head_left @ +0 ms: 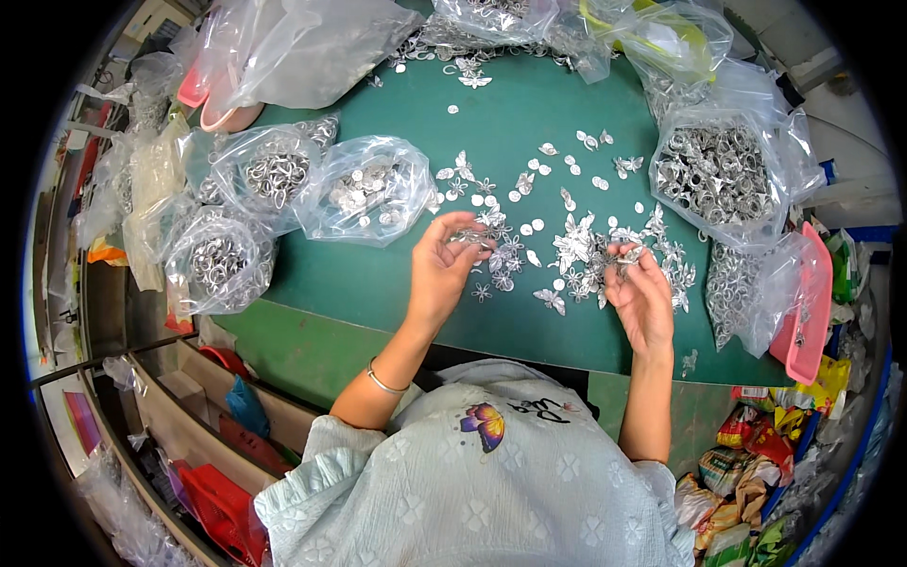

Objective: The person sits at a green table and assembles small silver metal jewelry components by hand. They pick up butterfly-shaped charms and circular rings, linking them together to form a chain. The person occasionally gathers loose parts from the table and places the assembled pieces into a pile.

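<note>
Metal pieces [475, 238] (small, silvery) sit pinched at the tips of left hand [442, 260] and right hand [643, 298].

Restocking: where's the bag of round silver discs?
In the head view, the disc bag lies left on the table, between the left hand and bagged silver loops.

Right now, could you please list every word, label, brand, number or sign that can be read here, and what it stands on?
Pale shirt, beside the butterfly print: short dark lettering, which I won't copy.
Colourful packets, lower right: printing too small and distorted to read.
Silver discs and flower-shaped pieces: any markings too small to read.
</note>
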`<action>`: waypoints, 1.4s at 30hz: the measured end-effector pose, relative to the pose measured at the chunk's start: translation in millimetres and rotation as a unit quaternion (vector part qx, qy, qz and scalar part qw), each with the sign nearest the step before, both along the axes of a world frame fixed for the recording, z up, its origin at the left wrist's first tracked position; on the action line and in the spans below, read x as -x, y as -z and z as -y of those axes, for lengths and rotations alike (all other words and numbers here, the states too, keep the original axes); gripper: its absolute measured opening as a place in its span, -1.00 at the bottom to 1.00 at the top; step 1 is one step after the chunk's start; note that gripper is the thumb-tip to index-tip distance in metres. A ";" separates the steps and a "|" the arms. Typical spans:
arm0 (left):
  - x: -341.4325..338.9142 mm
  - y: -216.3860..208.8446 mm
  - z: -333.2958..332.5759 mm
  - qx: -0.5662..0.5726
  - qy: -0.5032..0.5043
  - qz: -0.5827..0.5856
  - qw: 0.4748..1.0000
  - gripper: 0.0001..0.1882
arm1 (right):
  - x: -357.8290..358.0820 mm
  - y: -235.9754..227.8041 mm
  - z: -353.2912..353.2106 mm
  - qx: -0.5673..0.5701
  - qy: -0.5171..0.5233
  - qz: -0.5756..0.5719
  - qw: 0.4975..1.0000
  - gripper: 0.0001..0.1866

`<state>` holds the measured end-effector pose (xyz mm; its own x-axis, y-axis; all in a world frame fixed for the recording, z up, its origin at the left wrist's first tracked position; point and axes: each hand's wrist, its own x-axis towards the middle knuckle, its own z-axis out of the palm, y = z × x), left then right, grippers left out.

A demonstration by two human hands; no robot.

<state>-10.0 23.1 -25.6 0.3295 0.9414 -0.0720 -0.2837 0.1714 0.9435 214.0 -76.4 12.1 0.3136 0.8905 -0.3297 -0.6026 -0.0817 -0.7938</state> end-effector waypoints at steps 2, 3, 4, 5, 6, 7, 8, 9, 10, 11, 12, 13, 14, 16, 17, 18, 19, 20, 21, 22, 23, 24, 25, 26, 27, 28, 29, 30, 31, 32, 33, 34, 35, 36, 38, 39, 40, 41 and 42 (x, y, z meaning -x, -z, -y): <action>0.5 -6.3 0.4 0.020 0.020 0.004 1.000 -0.64 | -7.7 16.7 -3.2 -0.013 -0.066 0.142 0.988 -0.73; 1.5 -8.0 0.4 0.029 0.028 0.004 0.999 -0.63 | 3.1 10.1 -11.0 0.009 -0.062 0.344 0.937 -0.81; 2.8 -7.0 0.0 0.038 0.038 0.004 0.999 -0.62 | 14.0 -2.6 -18.0 0.066 -0.085 0.453 0.885 -0.82; 3.1 -5.0 -0.5 0.048 0.048 0.004 0.998 -0.61 | 17.3 3.4 -22.6 0.049 -0.099 0.633 0.766 -0.79; 3.1 -4.2 -1.0 0.058 0.059 0.004 0.997 -0.61 | 20.0 10.6 -27.4 0.029 -0.107 0.783 0.612 -0.75; 2.8 -7.1 0.1 0.074 0.066 0.030 0.995 -0.62 | 22.2 14.2 -30.9 0.046 -0.124 0.761 0.635 -0.72; 3.2 -8.9 0.8 0.064 0.066 0.032 0.995 -0.63 | 22.2 14.1 -31.7 0.033 -0.127 0.754 0.643 -0.73; 3.6 -9.3 2.3 0.054 0.065 0.036 0.996 -0.63 | 19.5 14.2 -31.5 0.018 -0.131 0.748 0.651 -0.75; 4.3 -9.8 3.4 0.044 0.063 0.040 0.996 -0.64 | 15.7 14.7 -31.3 0.005 -0.136 0.741 0.658 -0.76; 5.2 -10.6 4.1 0.034 0.064 0.038 0.997 -0.65 | 10.4 18.7 -30.6 -0.031 -0.115 0.713 0.691 -0.83; 5.3 -10.9 4.8 0.026 0.067 0.039 0.997 -0.65 | 3.0 21.1 -27.6 0.003 -0.111 0.574 0.811 -0.84; 5.6 -11.4 5.6 0.017 0.069 0.039 0.997 -0.66 | -3.9 22.1 -23.2 0.039 -0.104 0.415 0.903 -0.84; 6.5 -12.1 6.6 0.008 0.070 0.000 0.997 -0.67 | -7.1 23.1 -19.1 0.073 -0.092 0.241 0.963 -0.85; 7.4 -13.4 9.0 -0.010 0.075 -0.080 0.994 -0.67 | -2.8 4.5 -17.8 -0.002 -0.056 -0.007 0.998 -0.80; 7.6 -14.3 11.3 -0.026 0.075 -0.109 0.991 -0.66 | -3.8 0.4 -17.3 -0.005 -0.063 -0.044 0.997 -0.77; 6.9 -15.9 13.6 -0.042 0.077 -0.136 0.987 -0.64 | -5.9 -2.0 -16.0 -0.008 -0.068 -0.080 0.994 -0.75; 6.1 -16.6 14.7 -0.059 0.079 -0.164 0.982 -0.62 | -14.4 10.8 -18.3 -0.013 -0.090 -0.062 0.994 -0.76; 6.7 -15.6 14.4 -0.098 0.095 -0.194 0.972 -0.63 | -16.1 16.6 -22.4 0.018 -0.099 0.157 0.982 -0.77; 8.1 -13.6 13.4 -0.137 0.110 -0.224 0.959 -0.64 | -15.1 19.9 -28.5 0.047 -0.103 0.367 0.923 -0.78; 8.7 -13.1 13.2 -0.175 0.124 -0.254 0.943 -0.65 | -6.5 13.4 -37.8 0.075 -0.105 0.559 0.819 -0.79; 6.9 -16.4 13.6 -0.200 0.123 -0.281 0.930 -0.65 | 4.4 2.9 -45.8 0.099 -0.076 0.709 0.694 -0.79; 4.4 -25.2 13.1 -0.227 0.123 -0.308 0.916 -0.65 | 10.9 4.8 -52.3 0.092 -0.084 0.742 0.658 -0.78; 2.7 -30.0 12.6 -0.253 0.123 -0.333 0.900 -0.64 | 15.0 9.2 -57.9 0.085 -0.092 0.774 0.620 -0.76; 1.8 -28.6 11.3 -0.284 0.111 -0.328 0.894 -0.65 | 16.0 12.4 -59.7 0.078 -0.100 0.804 0.581 -0.74; 1.7 -25.6 9.2 -0.314 0.096 -0.322 0.888 -0.66 | 16.0 13.1 -60.7 0.067 -0.096 0.805 0.581 -0.76; 1.4 -23.7 7.6 -0.343 0.081 -0.316 0.881 -0.66 | 12.6 12.3 -60.6 0.089 -0.122 0.748 0.647 -0.77; -0.3 -23.6 7.2 -0.354 0.078 -0.328 0.872 -0.67 | 5.5 11.4 -59.4 0.111 -0.146 0.683 0.707 -0.78; -3.3 -22.7 8.4 -0.362 0.073 -0.340 0.865 -0.67 | -0.7 10.2 -57.6 0.132 -0.170 0.614 0.760 -0.79; -7.4 -21.8 9.4 -0.371 0.070 -0.351 0.857 -0.68 | -5.1 6.3 -53.5 0.107 -0.143 0.451 0.874 -0.81; -14.8 -20.6 9.4 -0.386 0.097 -0.357 0.845 -0.67 | -9.7 2.7 -49.0 0.078 -0.109 0.270 0.953 -0.83; -27.5 -18.4 8.1 -0.403 0.129 -0.358 0.832 -0.66 | -18.9 5.1 -44.1 0.007 -0.093 0.114 0.989 -0.83; -37.7 -16.1 7.9 -0.417 0.156 -0.362 0.819 -0.64 | -22.8 5.6 -42.0 -0.065 -0.079 -0.047 0.994 -0.83; -47.2 -12.6 8.0 -0.431 0.160 -0.376 0.804 -0.64 | -24.8 3.5 -40.0 -0.068 -0.075 -0.063 0.993 -0.82; -56.8 -9.0 7.0 -0.447 0.165 -0.390 0.788 -0.63 | -25.4 -5.0 -39.6 -0.073 -0.070 -0.079 0.992 -0.81; -62.8 -3.2 4.5 -0.465 0.187 -0.423 0.755 -0.63 | -31.4 -4.9 -39.1 -0.042 -0.085 -0.045 0.994 -0.81; -63.5 -0.7 2.8 -0.468 0.205 -0.442 0.737 -0.63 | -34.0 -3.2 -41.9 -0.008 -0.103 0.004 0.995 -0.82; -63.7 2.1 1.6 -0.470 0.223 -0.461 0.719 -0.64 | -35.8 -3.6 -44.5 0.027 -0.122 0.053 0.991 -0.83; -63.3 5.4 2.2 -0.477 0.188 -0.432 0.742 -0.66 | -33.9 -4.2 -46.1 0.141 -0.117 0.275 0.944 -0.80; -64.2 4.6 1.9 -0.472 0.194 -0.431 0.744 -0.66 | -34.8 11.9 -50.3 0.099 -0.109 0.518 0.843 -0.77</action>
<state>54.2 21.2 -30.2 0.8043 0.5525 0.2188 0.3948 -0.7720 0.4981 248.8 -26.2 0.2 0.3601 0.9241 -0.1282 0.4522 -0.2931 -0.8424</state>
